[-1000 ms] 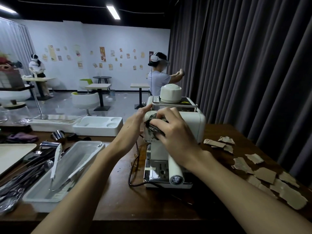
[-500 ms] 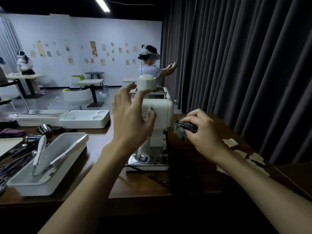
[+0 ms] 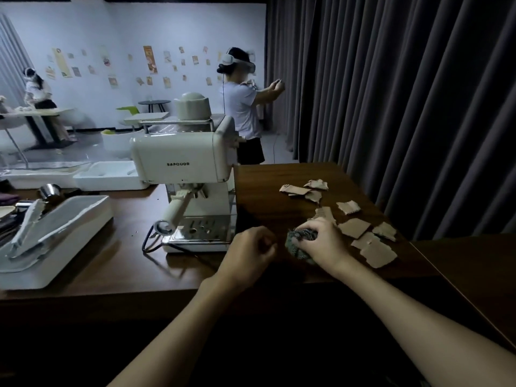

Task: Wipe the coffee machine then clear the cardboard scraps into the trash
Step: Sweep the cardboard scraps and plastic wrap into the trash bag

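Note:
A cream coffee machine point(image 3: 181, 160) stands on the dark wooden table point(image 3: 128, 263), its handle pointing toward me. Several torn cardboard scraps point(image 3: 354, 227) lie on the table to its right. My right hand point(image 3: 321, 244) rests on the table just left of the scraps and grips a dark patterned cloth point(image 3: 297, 243). Beside it, a little to the left, my left hand point(image 3: 250, 252) hovers near the table's front edge, its fingers curled in with nothing in them. No trash bin is in view.
A white tray with a clear lid point(image 3: 55, 236) sits at the left, with metal utensils behind it. White trays point(image 3: 111, 177) stand at the back left. A dark curtain point(image 3: 405, 107) hangs right of the table. A person with a headset point(image 3: 243, 107) stands behind the machine.
Both hands left the coffee machine and dropped toward the table's front. My right hand carried the cloth down next to the scraps. My left hand closed from spread fingers.

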